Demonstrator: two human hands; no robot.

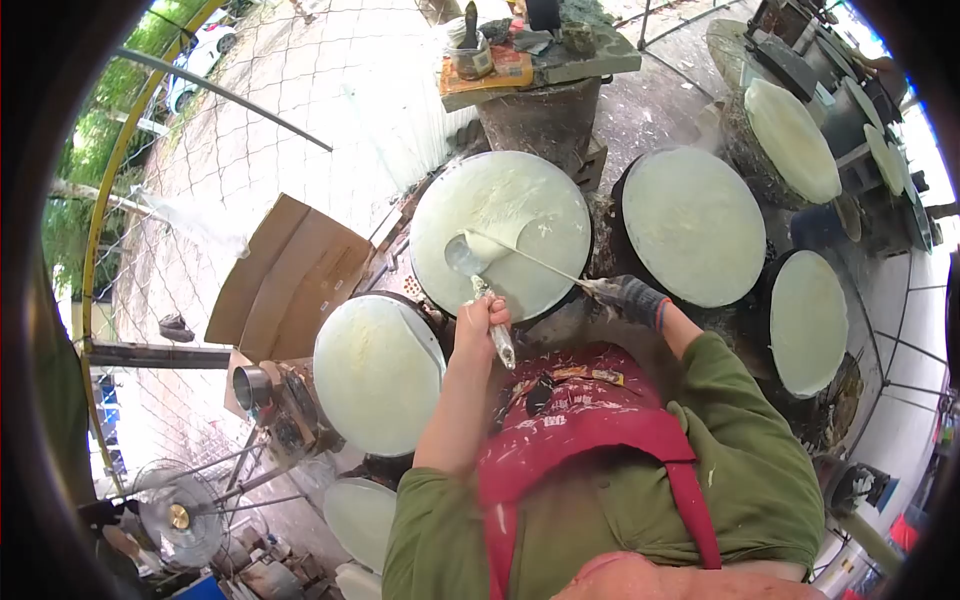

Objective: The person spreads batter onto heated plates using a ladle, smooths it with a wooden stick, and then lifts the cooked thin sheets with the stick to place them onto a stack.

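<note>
Left hand (481,322), bare, is closed around the ladle (468,262) handle; the ladle bowl rests on the batter-coated round griddle (520,190). Right hand (628,298), gloved, grips a thin spreader rod (525,257) lying across the same griddle. Further coated griddles (700,225) surround it; a cardboard sheet (290,275) lies to the left.

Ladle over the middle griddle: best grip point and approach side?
Grip the ladle by its handle end, where the left hand holds it now, coming from the near side by the person's body. The bowl sits low over the battered round griddle and the handle slopes back towards the apron, so that end is free and clear of wet batter. The gloved right hand holds a thin spreader stick alongside.
</note>
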